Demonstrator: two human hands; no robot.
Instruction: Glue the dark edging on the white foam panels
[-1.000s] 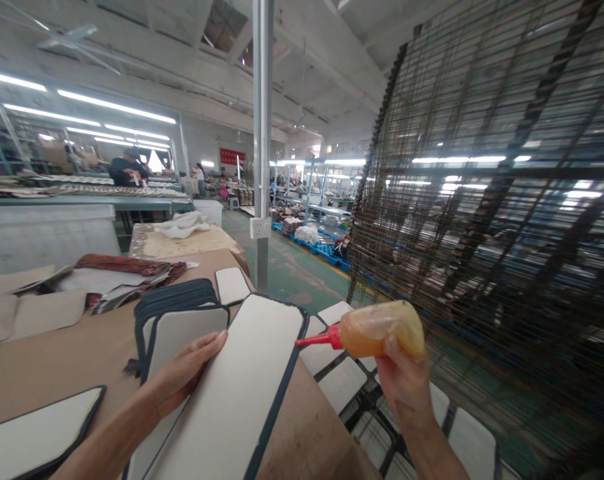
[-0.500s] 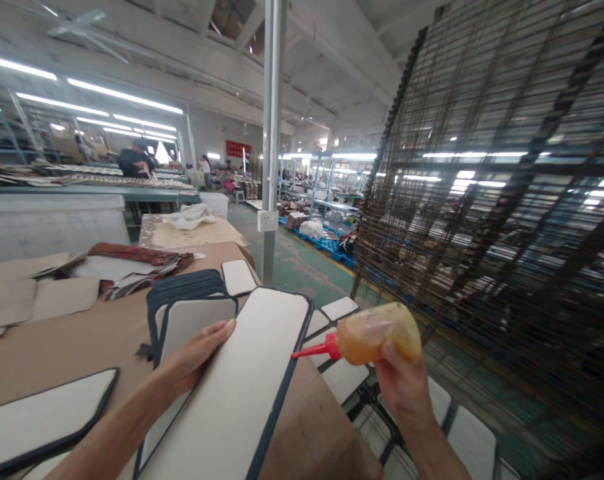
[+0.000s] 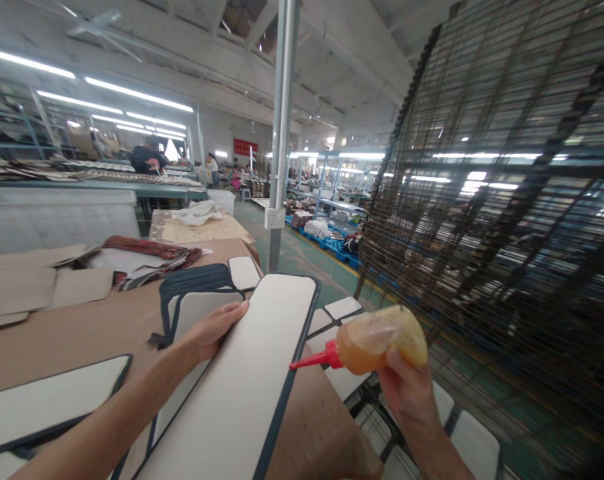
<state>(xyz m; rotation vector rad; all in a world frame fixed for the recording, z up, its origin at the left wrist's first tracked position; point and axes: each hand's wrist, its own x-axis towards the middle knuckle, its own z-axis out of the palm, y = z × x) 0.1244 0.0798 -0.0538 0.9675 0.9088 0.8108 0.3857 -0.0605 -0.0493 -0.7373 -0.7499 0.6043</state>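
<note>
The right hand (image 3: 407,393) is closed around the back of a soft squeeze bottle (image 3: 382,333), with the thumb pressed on its side. The bottle is translucent plastic, bulbous and a little dented, and is filled with amber-orange liquid. Its tapered red nozzle (image 3: 309,361) points left, and the tip sits just beside the right edge of the long panel (image 3: 252,380), about halfway along it. Whether the tip touches the edge cannot be told.

The long panel is a flat white strip with rounded corners and a narrow dark binding all round. It lies lengthwise on the table (image 3: 82,327), which is covered in matte brown paper. The left hand (image 3: 215,330) lies open on the panel's left edge, fingers stretched flat and together, palm down, gripping nothing.

Under and behind that hand is a stack of panels (image 3: 195,293) of the same kind, their dark bound edges fanned in layers. 1 small panel (image 3: 245,272) lies beyond the stack, and 1 wider panel (image 3: 47,400) lies at the near left.

Farther left are flat tan cardboard pieces (image 3: 22,287) and a heap of patterned reddish fabric (image 3: 152,250).

Below the table's right edge, more white pieces (image 3: 342,308) rest on a low dark frame. A tall rack of thin rusty wire shelves (image 3: 507,200) fills the right side, and a smooth grey steel pillar (image 3: 282,133) rises behind the table.
</note>
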